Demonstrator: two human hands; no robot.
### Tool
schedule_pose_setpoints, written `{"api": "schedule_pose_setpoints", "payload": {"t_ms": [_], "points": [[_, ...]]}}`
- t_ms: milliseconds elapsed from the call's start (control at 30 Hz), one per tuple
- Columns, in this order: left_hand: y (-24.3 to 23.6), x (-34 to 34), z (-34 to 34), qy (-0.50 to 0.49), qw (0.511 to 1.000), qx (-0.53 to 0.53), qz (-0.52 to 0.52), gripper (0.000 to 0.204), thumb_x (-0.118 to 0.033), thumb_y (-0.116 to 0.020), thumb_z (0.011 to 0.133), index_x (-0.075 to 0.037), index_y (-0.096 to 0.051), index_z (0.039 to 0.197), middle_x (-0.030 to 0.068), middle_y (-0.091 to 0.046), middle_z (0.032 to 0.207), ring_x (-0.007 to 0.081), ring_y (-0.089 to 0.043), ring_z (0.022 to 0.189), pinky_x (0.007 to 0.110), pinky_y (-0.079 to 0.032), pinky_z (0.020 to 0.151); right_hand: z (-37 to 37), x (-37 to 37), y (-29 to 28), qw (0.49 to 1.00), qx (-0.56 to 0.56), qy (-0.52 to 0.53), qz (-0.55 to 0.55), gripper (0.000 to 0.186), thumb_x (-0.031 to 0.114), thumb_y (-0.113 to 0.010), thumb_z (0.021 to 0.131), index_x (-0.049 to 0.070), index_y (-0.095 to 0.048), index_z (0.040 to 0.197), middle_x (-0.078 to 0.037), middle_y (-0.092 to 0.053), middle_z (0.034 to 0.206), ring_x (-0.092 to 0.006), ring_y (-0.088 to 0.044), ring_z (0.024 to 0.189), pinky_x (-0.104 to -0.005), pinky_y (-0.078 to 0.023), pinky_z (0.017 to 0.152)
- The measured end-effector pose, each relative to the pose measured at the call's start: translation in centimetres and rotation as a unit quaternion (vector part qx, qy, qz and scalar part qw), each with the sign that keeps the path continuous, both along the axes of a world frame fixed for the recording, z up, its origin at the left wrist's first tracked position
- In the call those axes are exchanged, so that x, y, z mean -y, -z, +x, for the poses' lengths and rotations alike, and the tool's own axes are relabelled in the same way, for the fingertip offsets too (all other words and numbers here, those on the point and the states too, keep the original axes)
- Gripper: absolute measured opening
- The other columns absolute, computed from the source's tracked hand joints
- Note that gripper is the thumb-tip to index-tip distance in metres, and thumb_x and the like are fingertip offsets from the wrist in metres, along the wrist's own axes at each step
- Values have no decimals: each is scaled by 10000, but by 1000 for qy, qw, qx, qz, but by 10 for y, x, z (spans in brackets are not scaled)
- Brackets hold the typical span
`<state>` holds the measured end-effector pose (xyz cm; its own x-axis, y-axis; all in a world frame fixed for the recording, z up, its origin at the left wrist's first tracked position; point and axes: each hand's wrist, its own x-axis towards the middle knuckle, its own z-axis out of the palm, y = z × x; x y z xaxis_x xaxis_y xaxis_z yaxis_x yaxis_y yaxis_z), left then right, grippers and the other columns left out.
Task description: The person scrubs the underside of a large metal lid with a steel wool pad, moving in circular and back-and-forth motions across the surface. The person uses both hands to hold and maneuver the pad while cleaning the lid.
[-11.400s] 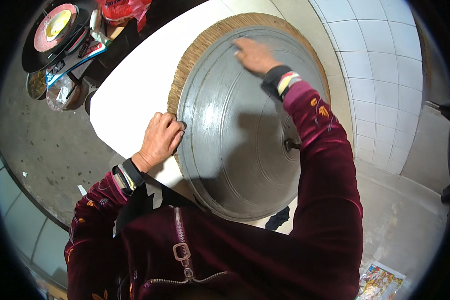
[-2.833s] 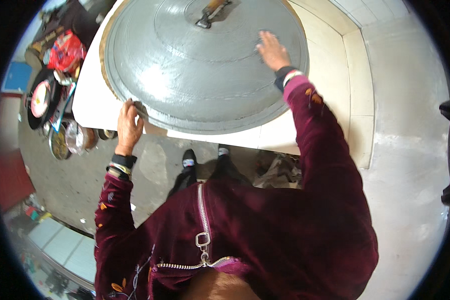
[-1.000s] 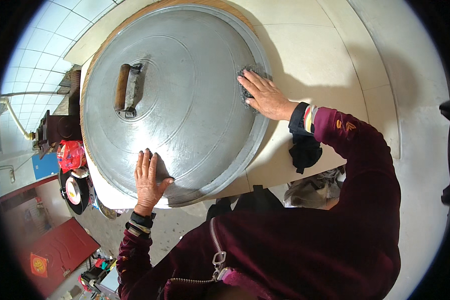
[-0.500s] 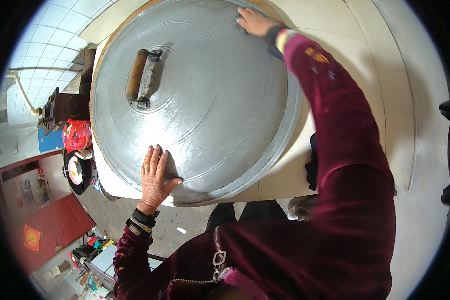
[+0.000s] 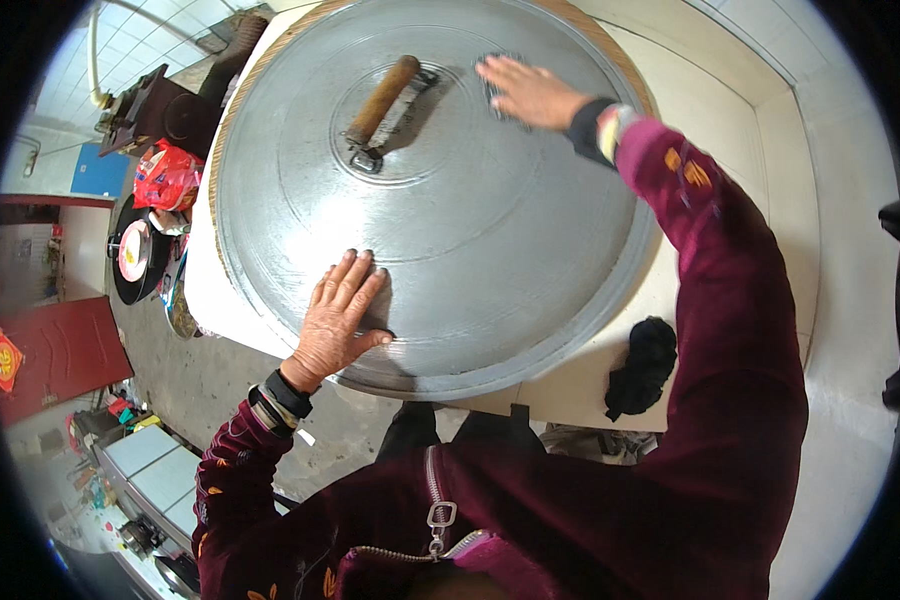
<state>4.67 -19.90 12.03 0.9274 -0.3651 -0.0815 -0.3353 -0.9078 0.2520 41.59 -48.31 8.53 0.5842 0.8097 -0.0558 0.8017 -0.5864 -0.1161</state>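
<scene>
A large round grey metal lid (image 5: 490,290) lies in front of me, with a wooden bar handle (image 5: 385,98) on metal brackets at its middle. My left hand (image 5: 335,320) rests flat on the lid's near left part, fingers spread and holding nothing. To the right of the handle, my right hand (image 5: 538,95) presses a dark grey scouring pad (image 5: 495,68) against the lid. Its fingers lie over the pad, which is mostly hidden and slightly blurred, and point left toward the handle.
Beneath the lid is a pale tabletop (image 5: 560,400), with a black cloth bundle (image 5: 642,368) near its front right. A wood-coloured rim (image 5: 635,85) shows behind the lid. At left are a red plastic bag (image 5: 167,175), a black pan (image 5: 130,285) and a red door (image 5: 65,355).
My right hand with the scouring pad has moved from the lid's far right edge inward, closer to the handle. The whole view has shifted and turned; my left hand still rests on the lid.
</scene>
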Motion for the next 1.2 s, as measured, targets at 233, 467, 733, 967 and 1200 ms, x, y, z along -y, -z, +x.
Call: {"api": "schedule_pose_setpoints", "payload": {"t_ms": [233, 467, 733, 967, 1200], "points": [[-1, -1, -1, -5, 1000, 9, -13, 991, -537, -767, 672, -136, -365, 1484, 145, -281, 1579, 379, -246, 1460, 537, -269, 1144, 49, -59, 0, 990, -17, 140, -22, 604, 447, -378, 1020, 198, -234, 1551, -88, -210, 1621, -313, -204, 1488, -603, -237, 1148], [1, -3, -2, 5, 999, 30, -32, 997, -523, -775, 660, -140, -366, 1485, 131, -290, 1577, 363, -253, 1460, 524, -275, 1150, -101, 1, -30, 999, -33, -18, -20, 622, 322, -436, 1025, 143, -185, 1565, -121, -160, 1628, -299, -151, 1504, -517, -205, 1184], [5, -5, -3, 1, 999, 33, -23, 999, -589, -736, 661, -140, -379, 1479, 121, -302, 1573, 342, -259, 1462, 513, -265, 1163, 14, -95, -35, 999, -49, 12, 6, 536, 198, -405, 975, 123, -325, 1500, -77, -278, 1592, -287, -245, 1472, -504, -319, 1143], [3, -5, -3, -2, 999, 29, -29, 994, -575, -753, 648, -141, -398, 1468, 119, -307, 1571, 338, -261, 1461, 513, -262, 1165, -28, -46, -32, 1000, -18, -12, 8, 520, 250, -427, 1002, 138, -331, 1500, -96, -307, 1576, -297, -278, 1457, -499, -331, 1134], [5, -6, -3, 1, 999, 37, -40, 998, -600, -737, 648, -146, -400, 1471, 112, -307, 1572, 338, -264, 1459, 515, -260, 1166, -37, -19, -32, 999, 10, -52, 2, 556, 197, -461, 993, 142, -297, 1522, -98, -315, 1572, -303, -296, 1449, -461, -360, 1118]]}}
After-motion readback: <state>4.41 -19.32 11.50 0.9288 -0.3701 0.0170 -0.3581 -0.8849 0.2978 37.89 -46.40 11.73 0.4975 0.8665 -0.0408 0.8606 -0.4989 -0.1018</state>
